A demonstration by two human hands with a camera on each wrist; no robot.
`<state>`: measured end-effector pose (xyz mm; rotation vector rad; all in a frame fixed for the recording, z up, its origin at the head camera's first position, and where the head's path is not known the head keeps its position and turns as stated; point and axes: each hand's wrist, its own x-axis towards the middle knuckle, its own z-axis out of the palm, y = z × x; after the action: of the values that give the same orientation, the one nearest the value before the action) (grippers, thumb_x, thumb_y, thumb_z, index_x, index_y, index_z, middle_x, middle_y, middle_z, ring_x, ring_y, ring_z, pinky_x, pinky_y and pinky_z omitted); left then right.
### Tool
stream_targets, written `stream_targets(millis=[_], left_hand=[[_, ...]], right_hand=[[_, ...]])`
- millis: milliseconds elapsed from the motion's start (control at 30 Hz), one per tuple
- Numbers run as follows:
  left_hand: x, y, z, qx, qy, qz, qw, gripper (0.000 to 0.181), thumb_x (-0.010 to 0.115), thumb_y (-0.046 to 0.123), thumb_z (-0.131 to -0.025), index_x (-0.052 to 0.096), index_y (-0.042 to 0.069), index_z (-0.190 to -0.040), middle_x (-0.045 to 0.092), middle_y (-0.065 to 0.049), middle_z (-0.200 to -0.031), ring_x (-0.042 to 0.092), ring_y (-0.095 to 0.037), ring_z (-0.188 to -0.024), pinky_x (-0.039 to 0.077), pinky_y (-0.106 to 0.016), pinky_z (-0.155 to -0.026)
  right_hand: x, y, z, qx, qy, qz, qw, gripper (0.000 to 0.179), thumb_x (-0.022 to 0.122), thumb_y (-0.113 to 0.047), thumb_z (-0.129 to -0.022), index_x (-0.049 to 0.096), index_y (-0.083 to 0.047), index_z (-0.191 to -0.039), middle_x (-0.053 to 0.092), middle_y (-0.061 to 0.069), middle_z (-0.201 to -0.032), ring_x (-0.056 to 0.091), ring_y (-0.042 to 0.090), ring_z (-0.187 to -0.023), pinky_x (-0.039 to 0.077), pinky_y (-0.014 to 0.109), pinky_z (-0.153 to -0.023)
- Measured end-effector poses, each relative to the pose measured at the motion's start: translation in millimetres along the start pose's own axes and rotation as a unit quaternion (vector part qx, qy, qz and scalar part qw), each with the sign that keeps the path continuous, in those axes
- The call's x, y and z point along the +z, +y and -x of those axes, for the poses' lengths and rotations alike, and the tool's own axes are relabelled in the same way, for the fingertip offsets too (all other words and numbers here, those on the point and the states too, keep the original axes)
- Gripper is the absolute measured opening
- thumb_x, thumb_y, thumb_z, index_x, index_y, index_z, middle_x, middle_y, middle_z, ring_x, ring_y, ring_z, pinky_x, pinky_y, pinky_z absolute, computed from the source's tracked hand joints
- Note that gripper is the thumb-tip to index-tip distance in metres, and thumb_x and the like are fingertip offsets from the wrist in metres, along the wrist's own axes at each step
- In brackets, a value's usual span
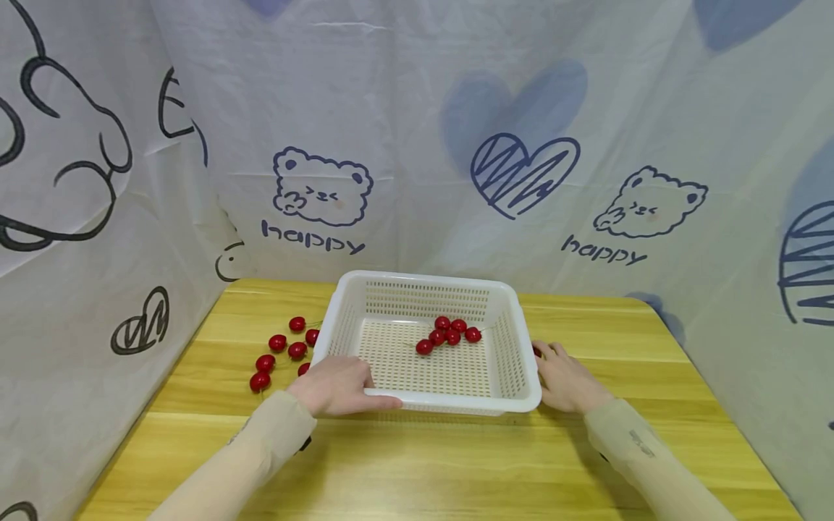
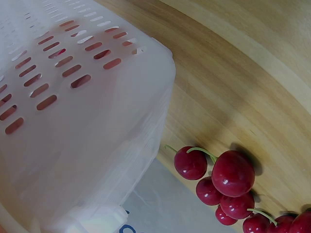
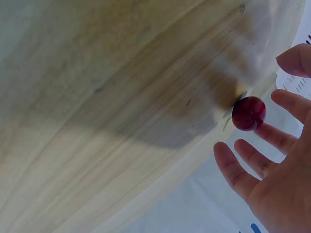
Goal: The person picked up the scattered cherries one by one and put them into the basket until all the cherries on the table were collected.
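A white plastic basket stands on the table with several red cherries inside. My left hand grips its front-left corner, thumb lying along the front rim; the wrist view shows the slotted wall but hides most of that hand. To the right of the basket, my right hand reaches down at a single cherry. In the right wrist view its fingers are spread around this cherry, which sits on the table near the fingertips, with a finger touching or almost touching it.
Several more cherries lie on the table left of the basket, some partly hidden by its wall. The wooden table runs back to a printed white curtain, and another curtain hangs along the left side.
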<state>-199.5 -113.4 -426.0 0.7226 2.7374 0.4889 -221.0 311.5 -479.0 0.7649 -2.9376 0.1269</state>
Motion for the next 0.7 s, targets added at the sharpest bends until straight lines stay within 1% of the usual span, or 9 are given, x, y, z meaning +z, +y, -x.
stream_targets(millis=[133, 233, 300, 433, 533, 633, 700], left_hand=[[-0.4, 0.3, 0.2, -0.001, 0.000, -0.004, 1.0000, 0.061, 0.057, 0.083, -0.079, 0.061, 0.023, -0.067, 0.038, 0.008, -0.055, 0.032, -0.008, -0.049, 0.027, -0.026, -0.047], [-0.8, 0.5, 0.5, 0.000, 0.001, -0.008, 1.0000, 0.063, 0.057, 0.083, -0.079, 0.059, 0.022, -0.064, 0.037, 0.009, -0.055, 0.031, -0.009, -0.049, 0.027, -0.026, -0.048], [-0.8, 0.9, 0.6, 0.002, 0.001, -0.007, 1.0000, 0.064, 0.056, 0.084, -0.079, 0.058, 0.022, -0.063, 0.037, 0.009, -0.054, 0.031, -0.009, -0.048, 0.027, -0.025, -0.048], [-0.8, 0.9, 0.5, 0.003, 0.001, -0.007, 1.0000, 0.063, 0.056, 0.083, -0.079, 0.059, 0.023, -0.064, 0.037, 0.009, -0.054, 0.031, -0.008, -0.048, 0.027, -0.025, -0.047], [-1.1, 0.7, 0.6, 0.003, 0.000, -0.005, 1.0000, 0.061, 0.057, 0.083, -0.079, 0.060, 0.023, -0.065, 0.038, 0.009, -0.054, 0.031, -0.008, -0.048, 0.027, -0.025, -0.047], [-1.4, 0.8, 0.9, 0.001, -0.001, -0.002, 1.0000, 0.061, 0.057, 0.083, -0.079, 0.061, 0.023, -0.067, 0.039, 0.009, -0.054, 0.032, -0.008, -0.048, 0.027, -0.025, -0.047], [-1.4, 1.1, 0.9, 0.001, -0.002, 0.001, 1.0000, 0.060, 0.057, 0.082, -0.079, 0.061, 0.023, -0.067, 0.039, 0.009, -0.054, 0.032, -0.008, -0.048, 0.028, -0.025, -0.047]], right_hand=[[1.1, 0.1, -1.7, 0.000, 0.004, 0.000, 1.0000, 0.047, 0.068, -0.037, -0.094, 0.062, -0.011, -0.133, 0.056, 0.022, -0.132, 0.053, 0.040, -0.112, 0.052, 0.056, -0.087], [2.8, 1.2, -1.7, 0.002, 0.001, 0.004, 1.0000, 0.041, 0.069, -0.035, -0.092, 0.065, -0.012, -0.125, 0.056, 0.020, -0.124, 0.053, 0.037, -0.106, 0.052, 0.053, -0.080], [3.0, 1.9, -0.4, 0.007, -0.004, 0.003, 1.0000, 0.038, 0.069, -0.033, -0.092, 0.065, -0.011, -0.122, 0.056, 0.020, -0.120, 0.051, 0.035, -0.102, 0.051, 0.051, -0.077], [3.5, 5.2, 5.1, 0.020, -0.008, 0.001, 0.9998, 0.040, 0.069, -0.029, -0.093, 0.063, -0.009, -0.126, 0.055, 0.018, -0.113, 0.050, 0.032, -0.097, 0.049, 0.049, -0.075], [3.8, 9.2, 10.6, 0.024, -0.002, 0.007, 0.9997, 0.041, 0.069, -0.028, -0.094, 0.062, -0.009, -0.129, 0.054, 0.015, -0.103, 0.049, 0.028, -0.091, 0.047, 0.045, -0.075], [3.2, 13.5, 16.1, 0.027, 0.001, 0.009, 0.9996, 0.041, 0.069, -0.028, -0.094, 0.062, -0.010, -0.130, 0.051, 0.010, -0.096, 0.045, 0.023, -0.085, 0.044, 0.039, -0.072], [1.8, 15.6, 19.4, 0.034, -0.003, 0.007, 0.9994, 0.041, 0.069, -0.026, -0.094, 0.062, -0.010, -0.130, 0.050, 0.009, -0.095, 0.043, 0.021, -0.083, 0.042, 0.036, -0.069]])
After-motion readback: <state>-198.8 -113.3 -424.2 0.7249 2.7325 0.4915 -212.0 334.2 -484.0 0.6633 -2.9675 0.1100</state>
